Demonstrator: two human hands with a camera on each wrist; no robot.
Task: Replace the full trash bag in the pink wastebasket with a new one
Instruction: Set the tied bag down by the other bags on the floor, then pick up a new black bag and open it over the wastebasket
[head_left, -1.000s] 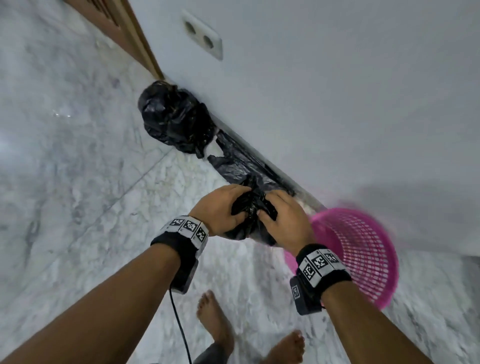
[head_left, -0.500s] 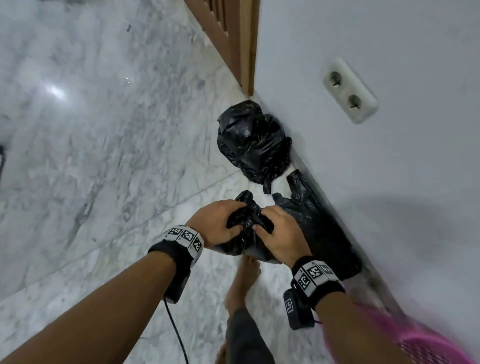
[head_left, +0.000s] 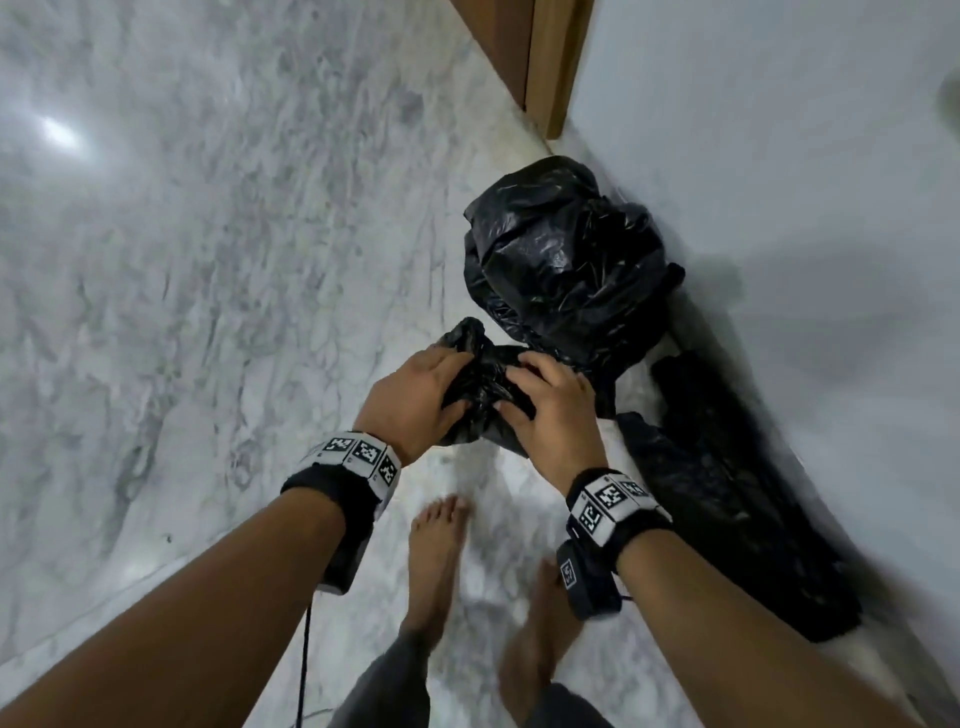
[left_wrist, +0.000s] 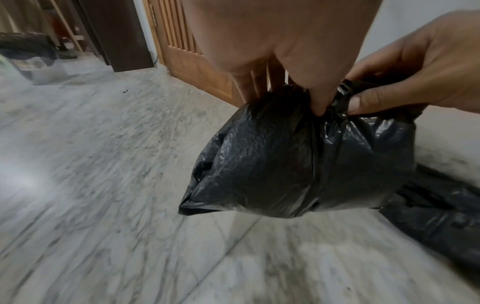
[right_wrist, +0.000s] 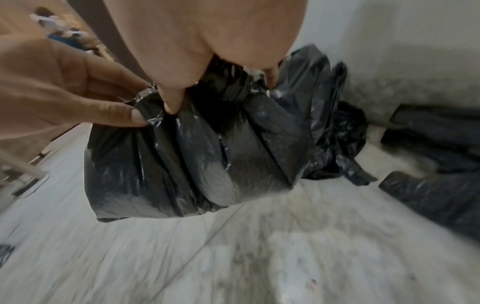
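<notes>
While both hands pinch its gathered neck, the full trash bag (left_wrist: 298, 164) hangs clear of the veined marble floor (head_left: 208, 312) — thin, crinkled black plastic, bulging and glossy; the left hand (head_left: 410, 400) and right hand (head_left: 550, 415) clench the twisted top between them; another knotted black bag (head_left: 566, 260) slumps against the wall; flat black bags (head_left: 727, 493) lie beside it.

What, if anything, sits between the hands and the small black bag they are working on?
Nothing visible: the left hand and right hand both pinch the gathered neck of the small black bag, which hangs above the marble floor.
</notes>
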